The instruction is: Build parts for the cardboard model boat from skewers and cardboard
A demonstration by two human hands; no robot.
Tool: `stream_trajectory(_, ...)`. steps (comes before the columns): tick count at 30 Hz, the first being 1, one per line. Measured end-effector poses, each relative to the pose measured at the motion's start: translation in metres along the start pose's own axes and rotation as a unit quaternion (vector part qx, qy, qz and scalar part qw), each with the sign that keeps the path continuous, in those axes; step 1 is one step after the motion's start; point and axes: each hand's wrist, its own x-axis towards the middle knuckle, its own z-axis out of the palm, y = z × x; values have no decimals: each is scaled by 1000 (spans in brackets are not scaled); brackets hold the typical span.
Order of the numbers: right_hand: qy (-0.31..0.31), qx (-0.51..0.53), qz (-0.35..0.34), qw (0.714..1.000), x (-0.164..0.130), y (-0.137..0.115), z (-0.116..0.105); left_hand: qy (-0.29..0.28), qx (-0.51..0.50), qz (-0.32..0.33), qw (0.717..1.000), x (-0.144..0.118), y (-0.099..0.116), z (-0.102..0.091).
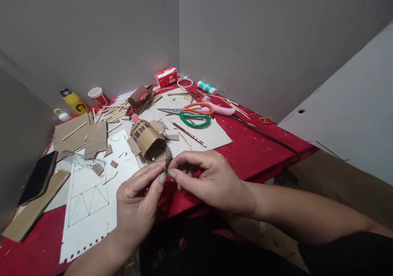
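Our two hands meet just below the centre of the frame: the left hand (138, 198) and the right hand (211, 178) are both drawn to a narrow pinch, fingertips closed on a corrugated strip (166, 162) at the near end of a cardboard model (149, 138), which sits at mid-frame, a little left of centre. Of the work in our hands, we judge the main shell done: its printed roof is bent into an arch and holds its shape. The rim around the near end looks unfinished to us; we cannot tell whether the strip is already joined to it, since our fingers hide most of the join. A darker brown model (139, 98) at upper centre-left looks further along. Scissors (178, 111) and a pink glue gun (221, 109) lie right of the model, out of our hands, and cut corrugated pieces (95, 141) lie loose at left, apparently unused. As for direction, the cardboard model's long axis slants from upper left to lower right, its dark-shaded end facing down and right towards our fingertips. The strip, smallest of all, shows mostly edge-on, its visible length running nearly up and down the frame.
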Motion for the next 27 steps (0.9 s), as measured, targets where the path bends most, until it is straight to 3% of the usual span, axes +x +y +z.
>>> stream_trajectory(5, 1, 14, 8, 1000, 2, -2, 1, 6, 0, -53, 999, 0, 8, 0)
stream_trajectory(12, -8, 30, 13, 999, 1, -3, 3, -14, -82, -155, 984, 5, 11, -2)
stream_trajectory(17, -8, 41, -1, 999, 1, -3, 6, 8, -62, -135, 989, 3, 9, -3)
stream_trajectory(21, -9, 80, 29, 996, 1, -1, 6, 10, -41, -116, 992, 3, 9, -4)
stream_trajectory(27, -17, 127, 48, 991, -2, 1, 4, -12, -72, -148, 986, 4, 12, -5)
